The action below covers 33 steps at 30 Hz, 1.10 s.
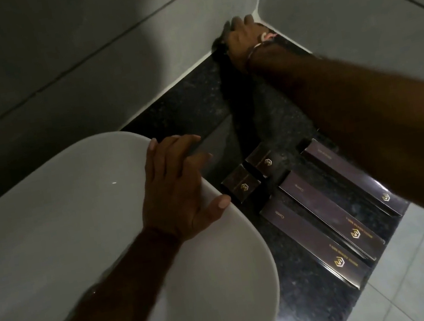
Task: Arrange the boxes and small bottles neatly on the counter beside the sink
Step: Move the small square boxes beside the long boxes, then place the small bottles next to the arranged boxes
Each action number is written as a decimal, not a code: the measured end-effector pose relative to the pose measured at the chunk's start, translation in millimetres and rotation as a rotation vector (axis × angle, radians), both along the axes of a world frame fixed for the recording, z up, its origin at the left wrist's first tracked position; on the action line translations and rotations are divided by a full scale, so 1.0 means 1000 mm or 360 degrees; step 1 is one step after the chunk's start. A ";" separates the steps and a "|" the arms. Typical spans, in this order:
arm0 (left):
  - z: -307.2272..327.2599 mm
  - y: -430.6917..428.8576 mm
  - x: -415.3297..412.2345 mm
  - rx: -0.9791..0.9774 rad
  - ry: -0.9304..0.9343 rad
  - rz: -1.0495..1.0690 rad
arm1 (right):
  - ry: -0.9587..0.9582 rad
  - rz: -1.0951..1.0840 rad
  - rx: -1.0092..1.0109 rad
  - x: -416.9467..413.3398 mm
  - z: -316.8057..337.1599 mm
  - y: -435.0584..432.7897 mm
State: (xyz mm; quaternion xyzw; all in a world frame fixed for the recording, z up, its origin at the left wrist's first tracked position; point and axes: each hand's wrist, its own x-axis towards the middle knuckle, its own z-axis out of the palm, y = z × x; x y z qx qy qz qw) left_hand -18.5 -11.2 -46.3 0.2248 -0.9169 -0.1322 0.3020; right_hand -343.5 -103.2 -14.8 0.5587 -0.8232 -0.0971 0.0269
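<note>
Three long dark boxes with gold logos lie side by side on the black granite counter [190,102]: the nearest one [313,244], a middle one [330,211] and a far one [352,174], partly under my right forearm. Two small dark boxes [241,186] [262,162] sit at their far ends, close to the sink. My left hand [179,190] rests flat on the sink rim, fingers apart, holding nothing. My right hand [241,36] reaches into the far corner of the counter, over a dark blurred shape [218,48]. No bottles can be made out.
A white oval sink [76,223] fills the lower left. Grey tiled walls [102,38] meet at the corner behind the counter. The counter's right edge drops to a pale tiled floor [422,266].
</note>
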 end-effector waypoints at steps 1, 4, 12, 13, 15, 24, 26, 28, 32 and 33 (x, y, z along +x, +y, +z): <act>0.000 0.000 0.000 0.0003 0.0004 0.0001 | 0.0054 0.0055 0.0023 -0.001 -0.001 -0.004; -0.001 -0.001 -0.001 -0.0010 0.0013 0.0001 | 0.0135 0.0108 0.0020 -0.005 -0.001 -0.005; -0.001 -0.001 -0.001 -0.0014 0.0003 0.0003 | -0.0268 -0.0120 -0.0022 -0.017 0.014 0.098; -0.001 0.000 -0.001 -0.0016 0.0004 0.0010 | -0.0383 -0.0181 -0.0035 -0.016 0.013 0.117; 0.001 0.000 -0.001 -0.0019 -0.0007 0.0020 | -0.0589 -0.0315 -0.0084 -0.010 0.012 0.152; 0.007 0.003 0.001 -0.0025 -0.0043 0.0023 | -0.0712 -0.0391 -0.0098 0.011 0.003 0.219; 0.008 0.004 0.001 -0.0017 -0.0040 0.0023 | -0.0709 -0.0375 -0.0104 0.014 0.003 0.221; 0.007 0.004 0.001 0.0000 -0.0023 0.0026 | -0.0704 -0.0379 -0.0105 0.016 0.001 0.222; 0.004 0.002 0.001 -0.0015 -0.0003 0.0016 | -0.0630 -0.0388 -0.0154 0.018 -0.004 0.225; 0.003 0.002 0.001 -0.0020 0.0008 0.0012 | -0.0627 -0.0399 -0.0146 0.018 -0.004 0.225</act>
